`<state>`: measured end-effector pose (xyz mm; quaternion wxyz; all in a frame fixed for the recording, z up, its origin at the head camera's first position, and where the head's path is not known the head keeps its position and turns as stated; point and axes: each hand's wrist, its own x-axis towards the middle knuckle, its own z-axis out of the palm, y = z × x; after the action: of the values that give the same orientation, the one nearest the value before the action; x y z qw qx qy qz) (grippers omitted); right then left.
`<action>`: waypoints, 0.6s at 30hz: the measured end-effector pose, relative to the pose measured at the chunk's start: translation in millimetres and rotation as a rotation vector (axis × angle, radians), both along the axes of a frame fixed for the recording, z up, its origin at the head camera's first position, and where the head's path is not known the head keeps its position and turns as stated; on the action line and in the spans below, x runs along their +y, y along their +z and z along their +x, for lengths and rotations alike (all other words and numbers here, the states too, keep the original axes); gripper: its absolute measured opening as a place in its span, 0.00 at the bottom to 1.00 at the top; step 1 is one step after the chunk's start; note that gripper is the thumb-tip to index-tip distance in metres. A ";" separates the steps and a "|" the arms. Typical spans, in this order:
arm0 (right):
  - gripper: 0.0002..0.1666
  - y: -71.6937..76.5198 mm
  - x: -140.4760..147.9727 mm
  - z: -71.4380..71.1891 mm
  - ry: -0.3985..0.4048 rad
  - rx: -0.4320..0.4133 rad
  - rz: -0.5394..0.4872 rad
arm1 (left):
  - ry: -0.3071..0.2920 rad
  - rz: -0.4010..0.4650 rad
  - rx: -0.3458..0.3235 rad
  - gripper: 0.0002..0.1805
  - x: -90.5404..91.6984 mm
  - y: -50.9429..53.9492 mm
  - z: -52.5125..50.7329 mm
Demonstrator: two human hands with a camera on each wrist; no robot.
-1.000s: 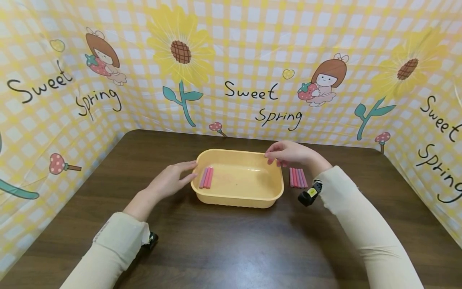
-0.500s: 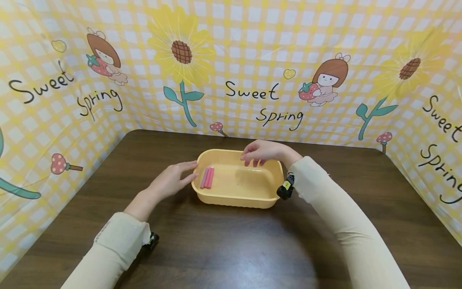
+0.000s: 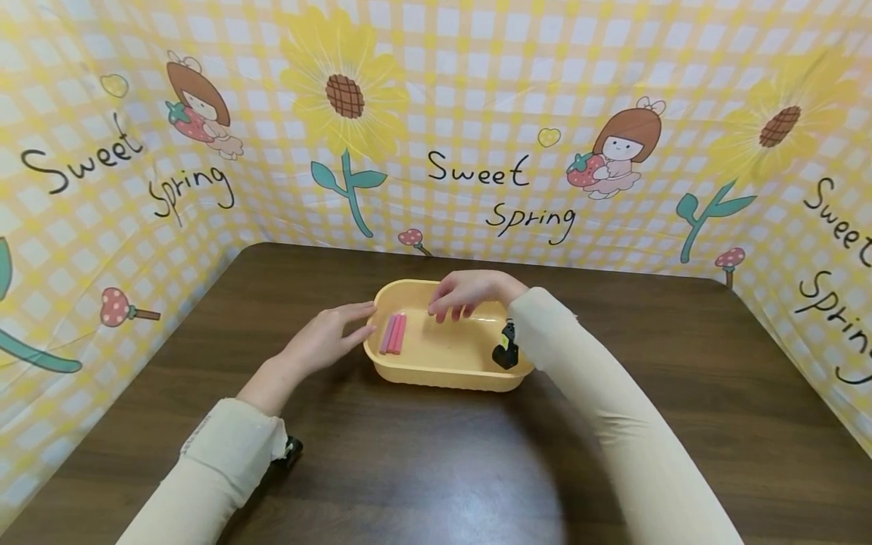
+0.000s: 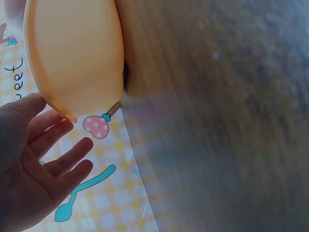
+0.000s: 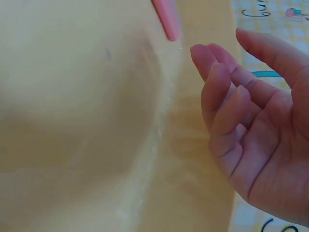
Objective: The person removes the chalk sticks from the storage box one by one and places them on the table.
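A yellow plastic basin (image 3: pixel 450 381) stands on the brown table. Near its left end lie several slim pink and purple sticks (image 3: pixel 393 334), side by side; the right wrist view catches the end of one pink stick (image 5: pixel 167 19). My left hand (image 3: pixel 327 337) touches the basin's left rim with outstretched fingers and thumb; in the left wrist view this hand (image 4: pixel 46 154) has its other fingers spread loosely. Over the inside of the basin hovers my right hand (image 3: pixel 470 291), apart from the sticks. Its fingers bend loosely in the right wrist view, and that hand (image 5: pixel 256 125) holds nothing.
Behind and at both sides of the table (image 3: pixel 436 469) hangs a yellow checked cloth (image 3: pixel 463 91) with flowers and lettering. The right sleeve (image 3: pixel 586 378) crosses over the basin's right end and covers the table spot beside it.
My right hand has moved left, from the basin's right rim to above its middle. The second row of sticks, right of the basin, has become hidden behind the sleeve. My left hand stays put.
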<state>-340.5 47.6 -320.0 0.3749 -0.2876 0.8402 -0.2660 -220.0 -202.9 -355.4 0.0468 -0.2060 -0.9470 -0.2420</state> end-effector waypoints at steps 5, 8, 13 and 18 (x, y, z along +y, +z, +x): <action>0.18 -10.4 -13.4 -0.9 0.002 -0.037 0.030 | 0.002 0.001 0.000 0.24 0.1 0.4 -0.3; 0.17 -17.2 -20.7 -1.8 0.002 -0.060 0.036 | 0.005 0.000 -0.003 0.24 0.0 0.6 -0.2; 0.13 -29.0 -32.6 -1.2 -0.003 -0.063 0.020 | 0.010 -0.006 -0.004 0.24 0.4 1.0 0.4; 0.14 -39.4 -42.2 -1.4 -0.029 -0.037 0.035 | 0.012 -0.012 -0.010 0.24 1.5 1.7 1.5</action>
<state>-341.9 5.4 -359.5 0.3912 -0.2638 0.8419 -0.2618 -218.5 -201.4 -353.7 0.0422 -0.1994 -0.9499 -0.2371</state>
